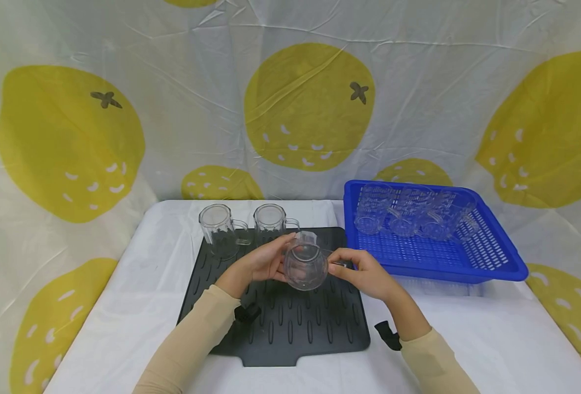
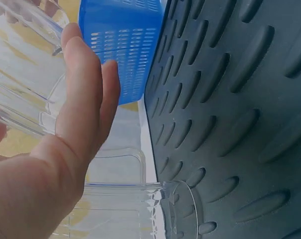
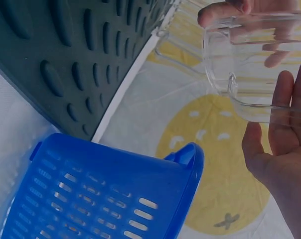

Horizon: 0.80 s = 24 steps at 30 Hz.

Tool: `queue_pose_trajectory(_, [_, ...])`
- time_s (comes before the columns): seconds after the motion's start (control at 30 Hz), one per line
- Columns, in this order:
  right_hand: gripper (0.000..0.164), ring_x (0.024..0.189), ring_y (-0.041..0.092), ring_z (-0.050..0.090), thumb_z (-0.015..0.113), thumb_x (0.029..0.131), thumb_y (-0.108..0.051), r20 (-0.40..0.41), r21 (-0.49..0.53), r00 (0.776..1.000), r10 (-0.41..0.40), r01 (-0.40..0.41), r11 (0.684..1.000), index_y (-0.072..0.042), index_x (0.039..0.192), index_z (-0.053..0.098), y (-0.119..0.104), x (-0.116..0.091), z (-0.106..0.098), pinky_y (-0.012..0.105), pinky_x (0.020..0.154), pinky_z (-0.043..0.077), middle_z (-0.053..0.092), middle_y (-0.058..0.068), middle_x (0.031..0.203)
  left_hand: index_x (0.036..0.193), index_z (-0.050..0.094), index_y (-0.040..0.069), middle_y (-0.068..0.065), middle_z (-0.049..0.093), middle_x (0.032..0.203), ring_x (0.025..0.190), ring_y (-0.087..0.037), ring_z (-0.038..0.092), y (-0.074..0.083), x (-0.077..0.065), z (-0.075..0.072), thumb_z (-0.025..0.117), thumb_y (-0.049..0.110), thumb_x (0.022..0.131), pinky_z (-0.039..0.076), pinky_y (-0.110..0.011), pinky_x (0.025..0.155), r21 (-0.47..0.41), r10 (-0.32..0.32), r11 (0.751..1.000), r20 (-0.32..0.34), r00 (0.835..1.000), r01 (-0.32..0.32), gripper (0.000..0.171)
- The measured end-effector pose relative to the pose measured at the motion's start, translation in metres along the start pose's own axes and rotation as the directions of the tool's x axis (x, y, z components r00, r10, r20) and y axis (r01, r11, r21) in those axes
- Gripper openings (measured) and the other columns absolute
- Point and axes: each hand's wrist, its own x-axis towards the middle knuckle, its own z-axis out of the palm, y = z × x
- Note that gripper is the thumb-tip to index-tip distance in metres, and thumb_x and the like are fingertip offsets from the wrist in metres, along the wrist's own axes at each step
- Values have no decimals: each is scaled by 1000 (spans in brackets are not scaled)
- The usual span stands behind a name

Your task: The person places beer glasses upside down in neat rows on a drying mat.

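Over the dark ribbed mat, a clear glass mug [image 1: 306, 269] is held between both hands, tilted with one round end toward the head camera. My left hand [image 1: 266, 259] grips the mug's body from the left; in the left wrist view its fingers [image 2: 83, 94] lie along the glass. From the other side, my right hand [image 1: 361, 272] pinches the handle between thumb and fingers. The right wrist view shows the mug [image 3: 255, 64] lying sideways across that frame, with the handle by the right hand's fingers.
Two more glass mugs [image 1: 218, 232] [image 1: 269, 219] stand at the back left of the black mat [image 1: 290, 334], handles to the right. A blue perforated basket [image 1: 435, 268] at the right holds several glass mugs [image 1: 402, 216]. A lemon-print curtain [image 1: 197, 109] hangs behind the white-covered table [image 1: 123, 295].
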Motion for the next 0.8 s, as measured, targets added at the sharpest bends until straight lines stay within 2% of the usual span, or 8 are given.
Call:
queue_pose_trajectory(0.13, [13,100,16,60,58,96,-2,23,-29,1000,-3,3,1000,-4,99,70,1,-1,1,45,88,48,67,4,100,145,34,3,-20,64,119,97,-25,69,1,1,1,34,53,102,55,-43,84,-48,1,999,8,1000,0,66])
queue_pose_trajectory(0.3, [14,106,18,59,59,95,-2,60,-40,998,7,-4,999,-4,100,72,0,-2,0,47,91,48,67,6,105,141,36,3,-18,63,120,88,-20,70,1,2,1,40,51,101,57,-33,74,-106,-11,994,-11,1000,10,62])
queue_pose_trajectory(0.4, [15,105,19,60,60,94,-3,88,-50,996,6,-2,999,-4,101,73,-1,-3,0,44,90,49,68,5,105,141,37,4,-21,61,122,85,-21,70,2,1,2,43,47,102,57,-31,72,-134,-16,991,-26,1000,12,58])
queue_pose_trajectory(0.53, [14,102,18,62,63,93,-2,107,-84,994,-4,14,996,-6,100,75,2,-3,0,45,92,49,69,2,103,143,38,4,-24,58,124,89,-25,70,2,0,2,47,41,102,57,-30,70,-129,14,991,-44,999,-20,56])
queue_pose_trajectory(0.7, [12,100,17,64,68,90,-3,101,-114,995,-19,30,993,-8,95,77,4,-2,1,59,107,31,71,-1,100,143,38,5,-21,58,126,98,-33,68,0,0,1,51,32,101,58,-35,73,-128,70,989,-50,996,-76,52])
queue_pose_trajectory(0.8, [9,97,17,65,71,88,-4,89,-128,996,-17,29,991,-9,92,77,4,-2,1,60,110,26,71,-2,97,142,36,4,-19,61,121,99,-34,68,0,-1,1,51,28,101,57,-40,77,-131,93,987,-34,995,-96,50])
